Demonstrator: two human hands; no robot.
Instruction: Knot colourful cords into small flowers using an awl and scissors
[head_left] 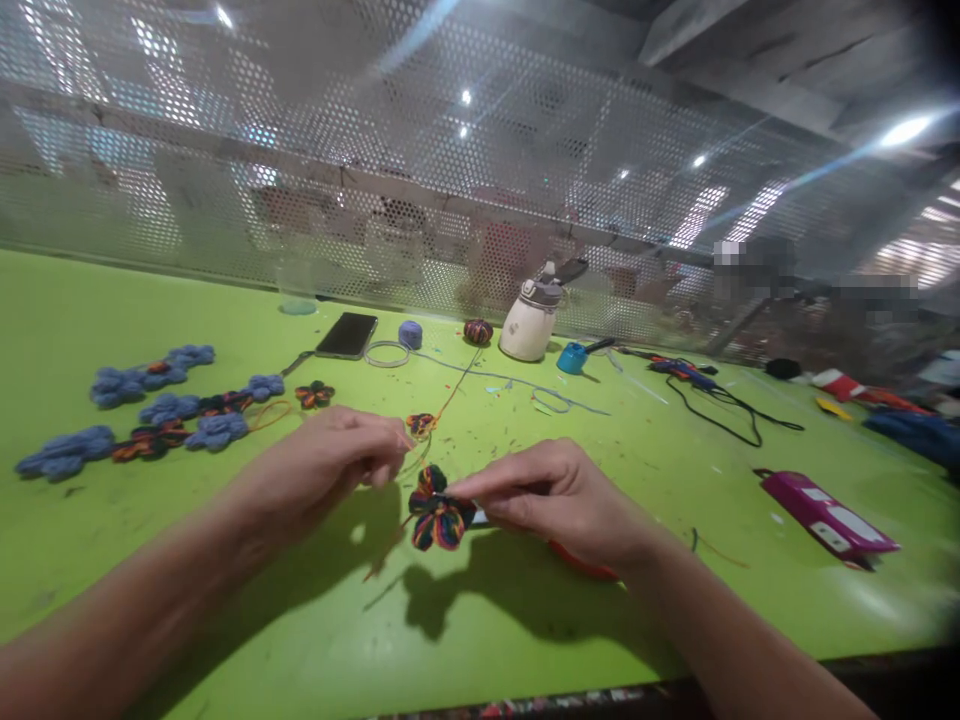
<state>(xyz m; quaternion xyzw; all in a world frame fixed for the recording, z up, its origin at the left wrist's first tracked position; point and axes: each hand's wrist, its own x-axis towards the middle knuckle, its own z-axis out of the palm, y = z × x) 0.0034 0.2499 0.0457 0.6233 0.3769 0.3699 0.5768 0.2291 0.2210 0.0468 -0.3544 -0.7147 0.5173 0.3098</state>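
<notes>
My right hand pinches a dark multicoloured crocheted yarn flower by its edge, just above the green table. Loose yarn ends hang from the flower's left side. My left hand is closed to the left of the flower, with a thin strand of orange yarn at its fingertips. Beyond the hands lies a smaller multicoloured crocheted piece, with yarn leading back to a multicoloured yarn ball. Something red sits partly hidden beneath my right hand.
Blue and multicoloured flowers lie at the left. Toward the back are a phone, a blue yarn ball, a white bottle and a blue container. A glue gun and a magenta box are at the right.
</notes>
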